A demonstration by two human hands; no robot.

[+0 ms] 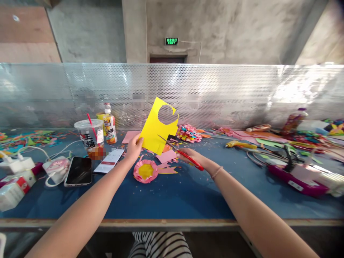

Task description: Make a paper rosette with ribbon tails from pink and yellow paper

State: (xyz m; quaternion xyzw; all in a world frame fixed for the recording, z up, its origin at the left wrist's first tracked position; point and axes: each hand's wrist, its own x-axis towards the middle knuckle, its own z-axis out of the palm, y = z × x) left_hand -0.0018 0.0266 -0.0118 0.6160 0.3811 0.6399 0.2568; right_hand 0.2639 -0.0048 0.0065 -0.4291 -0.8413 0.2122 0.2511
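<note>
My left hand (133, 147) pinches the lower left corner of a yellow paper sheet (156, 130), holding it up just above the middle of the frame. The sheet stands nearly upright, its long axis tilted from lower left to upper right, with its top corner pointing toward the perforated metal screen (242, 89) behind the table. A round hole is cut out near its upper right edge, open to the side.

My right hand (192, 154) is closed around the red handles of the scissors (179, 151). Their long axis runs from lower right to upper left, with the tip pointing up-left at the sheet's lower edge. The blades look slightly parted, though they are thin and hard to make out. My fingers hide most of the handles, so I cannot see the loops.

Below the sheet, on the blue table (172, 200), lies a pink paper flower with a yellow centre (145, 171), with pink and yellow scraps just beside it. At centre left sit a dark smartphone (79, 171), a second phone with a lit screen (109, 161) and a plastic cup with a red straw (90, 138). A juice bottle (109, 125) stands behind the cup. The sheet partly covers a folded multicoloured paper flower (188, 132). At the bottom edge, my striped clothing is cut off by the frame.
</note>
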